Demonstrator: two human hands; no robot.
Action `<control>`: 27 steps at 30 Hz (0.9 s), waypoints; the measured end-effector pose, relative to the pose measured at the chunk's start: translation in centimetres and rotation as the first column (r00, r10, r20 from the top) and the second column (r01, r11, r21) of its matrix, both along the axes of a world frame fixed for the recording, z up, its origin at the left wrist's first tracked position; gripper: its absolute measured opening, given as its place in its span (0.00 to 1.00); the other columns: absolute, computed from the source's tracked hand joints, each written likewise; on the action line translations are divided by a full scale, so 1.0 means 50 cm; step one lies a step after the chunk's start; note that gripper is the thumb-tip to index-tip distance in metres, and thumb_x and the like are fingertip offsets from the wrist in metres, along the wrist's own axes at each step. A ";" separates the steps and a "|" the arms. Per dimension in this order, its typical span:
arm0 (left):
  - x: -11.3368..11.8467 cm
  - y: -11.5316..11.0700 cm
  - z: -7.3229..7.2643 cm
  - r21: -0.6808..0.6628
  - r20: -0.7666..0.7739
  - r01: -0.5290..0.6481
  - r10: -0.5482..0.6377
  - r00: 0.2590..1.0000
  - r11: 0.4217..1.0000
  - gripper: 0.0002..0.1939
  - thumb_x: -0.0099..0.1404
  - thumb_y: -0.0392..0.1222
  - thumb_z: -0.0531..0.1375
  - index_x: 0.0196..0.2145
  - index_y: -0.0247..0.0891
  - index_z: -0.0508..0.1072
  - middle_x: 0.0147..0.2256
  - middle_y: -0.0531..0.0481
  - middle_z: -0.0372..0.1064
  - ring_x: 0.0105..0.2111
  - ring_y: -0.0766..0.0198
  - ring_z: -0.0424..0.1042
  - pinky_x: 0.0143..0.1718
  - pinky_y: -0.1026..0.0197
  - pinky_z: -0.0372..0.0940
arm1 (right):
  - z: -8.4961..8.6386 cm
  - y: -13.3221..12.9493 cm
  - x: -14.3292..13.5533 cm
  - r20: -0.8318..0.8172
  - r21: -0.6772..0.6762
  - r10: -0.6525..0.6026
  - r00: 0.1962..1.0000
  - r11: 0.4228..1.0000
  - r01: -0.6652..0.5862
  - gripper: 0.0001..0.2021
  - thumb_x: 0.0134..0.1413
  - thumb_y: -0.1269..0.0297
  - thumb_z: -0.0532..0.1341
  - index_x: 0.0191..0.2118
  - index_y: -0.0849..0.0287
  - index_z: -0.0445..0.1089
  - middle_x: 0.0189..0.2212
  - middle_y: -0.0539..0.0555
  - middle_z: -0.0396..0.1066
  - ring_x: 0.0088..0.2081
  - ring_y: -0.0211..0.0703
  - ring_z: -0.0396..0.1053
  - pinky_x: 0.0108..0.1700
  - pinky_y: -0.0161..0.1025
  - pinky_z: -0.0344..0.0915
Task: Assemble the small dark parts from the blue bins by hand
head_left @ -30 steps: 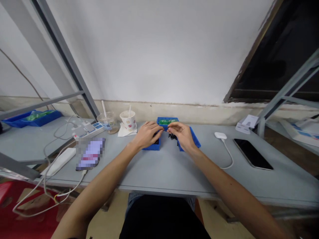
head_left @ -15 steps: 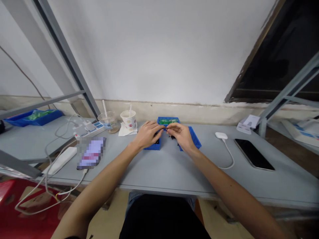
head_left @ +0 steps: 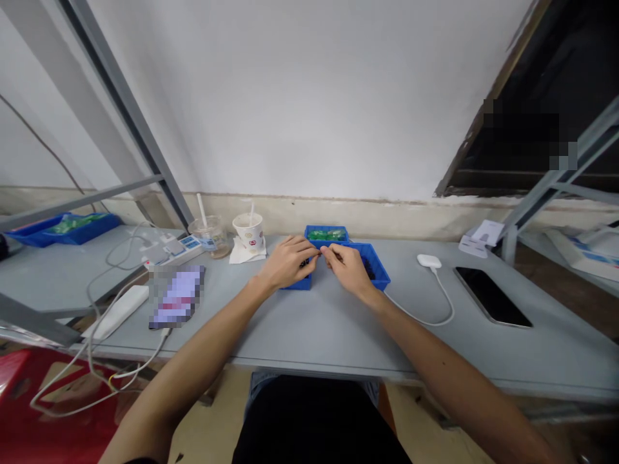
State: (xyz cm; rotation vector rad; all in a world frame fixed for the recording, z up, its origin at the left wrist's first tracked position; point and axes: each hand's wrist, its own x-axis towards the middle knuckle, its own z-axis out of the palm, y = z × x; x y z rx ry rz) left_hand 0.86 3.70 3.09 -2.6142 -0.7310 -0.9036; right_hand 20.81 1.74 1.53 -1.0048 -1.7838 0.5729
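My left hand (head_left: 293,261) and my right hand (head_left: 347,265) meet fingertip to fingertip above the blue bins. Both are closed in a pinch on something small and dark that I cannot make out. Beneath my left hand is a blue bin (head_left: 305,283) with small black parts, mostly covered by the hand. Another blue bin (head_left: 382,274) stands to the right, partly behind my right hand, with dark small parts inside. Behind my fingers, a third blue bin (head_left: 326,228) contains green packets (head_left: 325,235).
Left of my hands stand a paper cup (head_left: 249,233) and a plastic cup (head_left: 213,240) with straws. Farther left are a power strip (head_left: 181,250) and a phone (head_left: 178,296) on a cable. To the right lie a white earbud case (head_left: 429,261), its cable and a black phone (head_left: 492,296).
My right hand has turned and its fingers have curled in more tightly, uncovering dark parts in the right bin. My left hand stays nearly where it was.
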 end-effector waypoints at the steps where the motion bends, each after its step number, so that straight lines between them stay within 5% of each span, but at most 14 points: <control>1: 0.000 0.000 0.000 0.001 0.003 -0.001 0.001 1.000 1.000 0.14 0.76 0.40 0.52 0.41 0.37 0.78 0.39 0.46 0.78 0.42 0.57 0.72 0.45 0.54 0.63 | 0.001 -0.001 0.000 0.002 0.000 0.006 1.000 1.000 -0.006 0.24 0.68 0.44 0.55 0.25 0.55 0.60 0.20 0.47 0.61 0.24 0.37 0.59 0.29 0.37 0.56; 7: -0.002 -0.003 0.003 -0.011 0.018 -0.025 0.025 1.000 1.000 0.13 0.75 0.39 0.53 0.40 0.37 0.78 0.37 0.47 0.78 0.41 0.57 0.73 0.45 0.53 0.63 | 0.000 -0.006 -0.001 -0.040 0.060 0.098 0.994 0.994 -0.095 0.10 0.67 0.55 0.58 0.46 0.54 0.61 0.30 0.48 0.69 0.29 0.39 0.67 0.33 0.37 0.63; 12: -0.001 -0.005 0.006 -0.024 0.026 -0.030 0.031 0.999 0.999 0.13 0.75 0.40 0.54 0.42 0.38 0.79 0.39 0.47 0.79 0.43 0.56 0.73 0.46 0.52 0.63 | -0.006 0.000 0.003 0.088 0.155 0.051 0.995 0.986 -0.065 0.05 0.69 0.60 0.56 0.40 0.54 0.62 0.32 0.51 0.70 0.32 0.41 0.68 0.37 0.38 0.63; 17: 0.001 -0.005 0.005 -0.001 0.014 0.000 0.000 1.000 1.000 0.13 0.75 0.38 0.53 0.40 0.38 0.78 0.39 0.47 0.79 0.41 0.57 0.73 0.45 0.53 0.63 | -0.004 0.001 0.007 0.176 0.176 -0.021 0.984 0.984 -0.011 0.18 0.72 0.56 0.52 0.28 0.54 0.58 0.25 0.49 0.65 0.28 0.41 0.62 0.35 0.39 0.58; 23: -0.003 -0.002 0.003 -0.004 0.010 -0.026 0.026 1.000 1.000 0.12 0.75 0.40 0.54 0.41 0.38 0.77 0.39 0.47 0.79 0.42 0.56 0.73 0.45 0.53 0.63 | -0.005 -0.004 0.007 0.144 0.136 0.056 0.988 0.988 -0.076 0.06 0.70 0.59 0.56 0.44 0.55 0.64 0.31 0.50 0.71 0.30 0.42 0.67 0.37 0.38 0.62; 27: -0.001 -0.002 0.002 -0.009 -0.003 -0.015 0.015 1.000 1.000 0.13 0.76 0.40 0.52 0.41 0.38 0.77 0.39 0.46 0.79 0.42 0.57 0.73 0.44 0.53 0.63 | -0.010 0.001 0.010 0.168 0.160 0.028 0.985 0.986 -0.055 0.07 0.71 0.60 0.54 0.39 0.54 0.63 0.31 0.51 0.70 0.31 0.42 0.68 0.37 0.38 0.61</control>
